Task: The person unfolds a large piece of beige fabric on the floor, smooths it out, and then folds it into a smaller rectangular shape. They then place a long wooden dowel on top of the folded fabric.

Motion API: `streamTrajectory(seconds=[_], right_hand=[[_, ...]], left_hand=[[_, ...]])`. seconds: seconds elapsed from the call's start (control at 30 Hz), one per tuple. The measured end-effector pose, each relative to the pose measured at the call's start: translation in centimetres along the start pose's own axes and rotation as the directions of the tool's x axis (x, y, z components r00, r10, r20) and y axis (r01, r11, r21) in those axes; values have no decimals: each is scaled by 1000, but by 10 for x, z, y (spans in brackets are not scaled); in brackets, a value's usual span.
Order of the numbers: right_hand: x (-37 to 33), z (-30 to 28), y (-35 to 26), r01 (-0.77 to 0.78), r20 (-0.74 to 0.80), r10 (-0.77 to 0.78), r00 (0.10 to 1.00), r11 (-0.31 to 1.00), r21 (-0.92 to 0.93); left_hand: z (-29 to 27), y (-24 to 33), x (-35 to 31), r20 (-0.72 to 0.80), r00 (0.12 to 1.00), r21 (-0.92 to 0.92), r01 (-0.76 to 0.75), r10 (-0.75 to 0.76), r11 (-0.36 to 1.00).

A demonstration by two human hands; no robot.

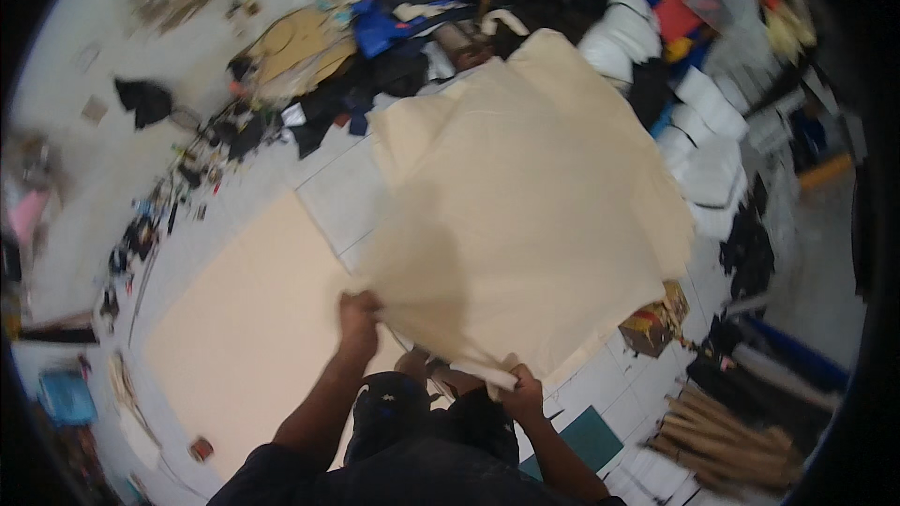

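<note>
A large cream fabric sheet spreads in front of me, its near edge lifted and pulled taut between my hands. My left hand is closed on its near left corner, with creases running out from the grip. Further right and closer to my body, my right hand grips the near edge, where the material is bunched into a fold. Beneath and to the left, a second flat cream sheet lies on the tiled floor. My feet show partly under the held edge.
A green mat and a yellowish box sit at the right. Brown rolls lie at the lower right. White wrapped bundles and heaped dark cloth border the far side. Small scraps litter the left; a round reddish-brown item rests near the flat sheet.
</note>
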State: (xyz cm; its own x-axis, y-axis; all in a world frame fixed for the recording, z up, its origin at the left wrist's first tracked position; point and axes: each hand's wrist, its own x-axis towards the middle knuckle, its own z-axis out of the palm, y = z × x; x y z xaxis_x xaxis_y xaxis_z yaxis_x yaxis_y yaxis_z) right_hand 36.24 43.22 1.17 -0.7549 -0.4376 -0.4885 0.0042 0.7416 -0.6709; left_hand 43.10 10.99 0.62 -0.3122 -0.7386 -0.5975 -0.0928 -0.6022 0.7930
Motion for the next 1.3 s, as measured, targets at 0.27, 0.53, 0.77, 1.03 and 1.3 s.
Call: streamTrajectory(seconds=[0.27,0.53,0.77,1.03,1.3], right_hand=[[-81,30,58,-44,290,153,945,935,-352],[-100,3,59,-52,-249,61,967,998,42],[-130,-56,-36,-96,-217,116,969,991,97],[-150,-74,-108,-129,-419,147,896,989,71],[-140,-90,-156,-290,-613,74,787,921,-261]], left_hand=[[-140,-82,30,-167,968,171,217,-189,961],[11,-40,66,496,814,69,311,-303,948],[55,-42,144,500,664,260,498,-557,827],[5,-94,288,188,633,642,499,-751,582],[28,-73,340,149,845,483,390,-513,784]])
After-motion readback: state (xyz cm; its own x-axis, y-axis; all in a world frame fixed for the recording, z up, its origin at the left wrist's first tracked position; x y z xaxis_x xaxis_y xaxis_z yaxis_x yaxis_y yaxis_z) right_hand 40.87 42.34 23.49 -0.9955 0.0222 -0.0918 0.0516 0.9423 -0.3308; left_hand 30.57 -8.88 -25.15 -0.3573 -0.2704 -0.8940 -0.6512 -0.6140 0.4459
